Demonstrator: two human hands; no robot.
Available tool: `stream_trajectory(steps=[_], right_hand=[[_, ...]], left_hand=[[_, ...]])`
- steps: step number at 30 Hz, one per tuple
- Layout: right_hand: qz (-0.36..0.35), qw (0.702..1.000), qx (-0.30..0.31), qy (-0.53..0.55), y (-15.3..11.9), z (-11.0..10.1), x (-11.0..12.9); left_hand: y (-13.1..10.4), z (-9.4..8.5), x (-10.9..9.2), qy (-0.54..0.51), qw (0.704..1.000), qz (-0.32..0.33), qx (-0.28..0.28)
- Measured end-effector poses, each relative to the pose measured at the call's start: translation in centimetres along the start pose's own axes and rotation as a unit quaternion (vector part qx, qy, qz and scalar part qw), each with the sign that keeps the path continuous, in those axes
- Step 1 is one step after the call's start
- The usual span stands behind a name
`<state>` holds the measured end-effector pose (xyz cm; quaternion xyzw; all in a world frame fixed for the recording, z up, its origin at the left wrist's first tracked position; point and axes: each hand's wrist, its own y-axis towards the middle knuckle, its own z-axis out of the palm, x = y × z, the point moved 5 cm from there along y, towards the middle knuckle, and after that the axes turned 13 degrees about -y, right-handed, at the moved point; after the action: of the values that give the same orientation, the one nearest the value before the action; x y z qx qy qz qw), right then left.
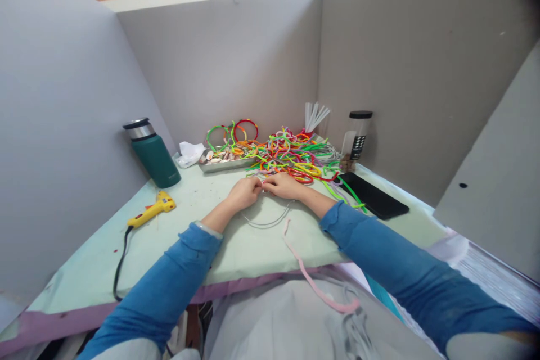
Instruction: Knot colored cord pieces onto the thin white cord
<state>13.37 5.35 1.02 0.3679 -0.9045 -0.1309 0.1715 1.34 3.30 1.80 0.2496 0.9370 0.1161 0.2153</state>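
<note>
At the middle of the table, my left hand point(246, 192) and my right hand point(283, 185) meet with their fingertips nearly touching. Both are closed in a pinch. A thin grey wire hoop point(266, 226) curves below them toward me, its two sides running up under the hands. A tiny bit of pink shows at the fingertips, too small to make out. Nearer to me, a fuzzy pink strip point(304, 271) lies across the table edge and down onto my lap, apart from both hands.
Behind my hands lies a tangled heap of coloured fuzzy strips point(291, 149). A metal tray point(228, 166) of small pieces adjoins it. On the left are a yellow glue gun point(151, 211) and green bottle point(156, 157); on the right, a black phone point(375, 197) and clear canister point(356, 140).
</note>
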Motion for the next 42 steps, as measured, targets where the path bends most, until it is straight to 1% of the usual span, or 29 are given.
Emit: stream_trajectory(steps=[32,42], right_hand=[[-0.019,1.0,-0.006,-0.02,0.04,0.4,-0.16],[-0.021,0.999,-0.007,-0.025,0.03,0.44,-0.15]], left_hand=[[-0.05,0.32,0.17,-0.008,1.0,-0.003,0.021],[-0.09,0.22,-0.06,-0.011,1.0,-0.002,0.025]])
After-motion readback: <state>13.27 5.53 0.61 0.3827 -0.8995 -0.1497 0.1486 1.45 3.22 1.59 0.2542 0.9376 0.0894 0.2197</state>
